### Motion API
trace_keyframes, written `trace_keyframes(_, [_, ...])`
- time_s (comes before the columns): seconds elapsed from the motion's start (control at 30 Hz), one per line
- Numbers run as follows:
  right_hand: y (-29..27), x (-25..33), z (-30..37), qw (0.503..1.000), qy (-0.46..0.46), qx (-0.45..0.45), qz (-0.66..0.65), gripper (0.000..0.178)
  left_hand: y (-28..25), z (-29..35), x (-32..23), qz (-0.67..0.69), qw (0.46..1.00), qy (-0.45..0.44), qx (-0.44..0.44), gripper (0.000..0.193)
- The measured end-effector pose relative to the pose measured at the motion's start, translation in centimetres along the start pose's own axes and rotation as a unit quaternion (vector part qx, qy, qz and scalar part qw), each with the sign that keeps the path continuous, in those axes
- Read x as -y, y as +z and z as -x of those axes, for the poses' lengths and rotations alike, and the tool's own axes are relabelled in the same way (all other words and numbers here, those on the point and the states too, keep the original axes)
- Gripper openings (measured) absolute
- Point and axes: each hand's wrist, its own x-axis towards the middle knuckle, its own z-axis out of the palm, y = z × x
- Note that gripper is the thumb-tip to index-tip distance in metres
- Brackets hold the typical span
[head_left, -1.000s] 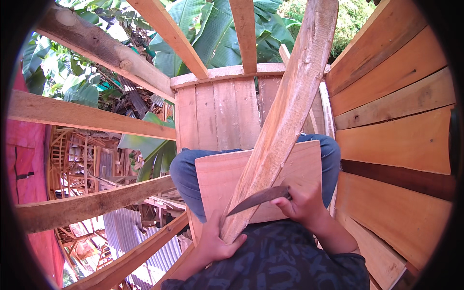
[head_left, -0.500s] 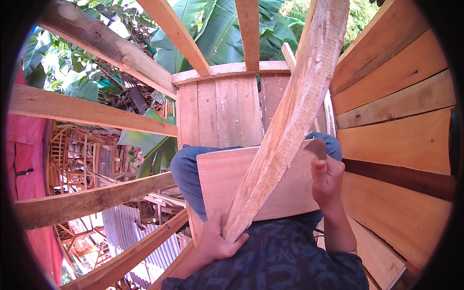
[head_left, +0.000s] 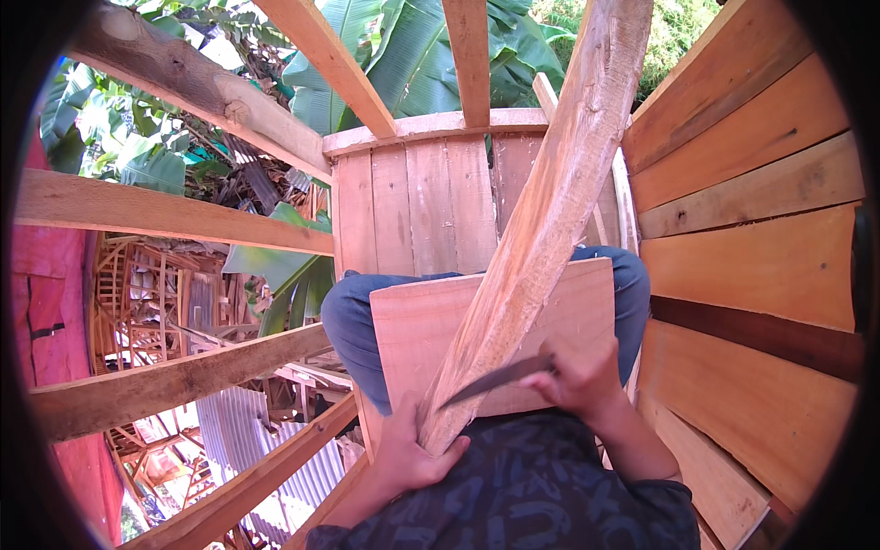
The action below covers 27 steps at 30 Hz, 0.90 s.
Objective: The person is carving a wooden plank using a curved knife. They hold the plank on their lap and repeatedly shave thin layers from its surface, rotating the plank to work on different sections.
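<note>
A long rough wooden beam (head_left: pixel 541 229) slants from my lap up to the far right. My left hand (head_left: pixel 410 446) is wrapped round its near end. In my right hand (head_left: pixel 579 376) is a knife (head_left: pixel 500 379) with a dark blade; its handle is hidden in my fist. The blade reaches left across the beam, its tip close above my left hand. Whether the edge touches the wood I cannot tell. Under the beam, a flat wooden board (head_left: pixel 403 335) lies across my legs.
A plank floor (head_left: pixel 412 206) extends beyond my knees, edged by a crosspiece. Spaced timber rails (head_left: pixel 174 213) run along the left and far side, with banana leaves (head_left: pixel 412 73) and corrugated sheets (head_left: pixel 229 440) beyond. A plank wall (head_left: pixel 752 257) stands close on my right.
My right hand has brought the knife down and left, from beside the beam to its near end. The beam has shifted slightly left at its far end; my left hand keeps its grip.
</note>
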Motion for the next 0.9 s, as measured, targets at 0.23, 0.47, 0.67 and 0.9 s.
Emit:
trace_keyframes(0.23, [-1.1, -0.1, -0.5, 0.995, -0.080, 0.062, 0.005, 0.041, -0.1, -0.1, -0.3, 0.004, 1.000, -0.020, 0.006, 0.054])
trace_keyframes(0.47, [0.6, -0.1, -0.1, 0.999, -0.035, 0.006, 0.015, 0.047, 0.0, -1.3, -0.8, 0.042, 0.999, -0.022, -0.011, 0.055])
trace_keyframes(0.67, [-0.3, -0.3, -0.6, 0.997, -0.047, 0.035, 0.055, 0.047, -0.4, -0.6, -0.4, -0.013, 1.000, -0.024, -0.003, 0.057])
trace_keyframes(0.9, [0.9, -0.1, 0.8, 0.994, -0.062, 0.076, 0.047, 0.045, 0.0, -0.7, -0.2, 0.014, 1.000, -0.016, -0.004, 0.054])
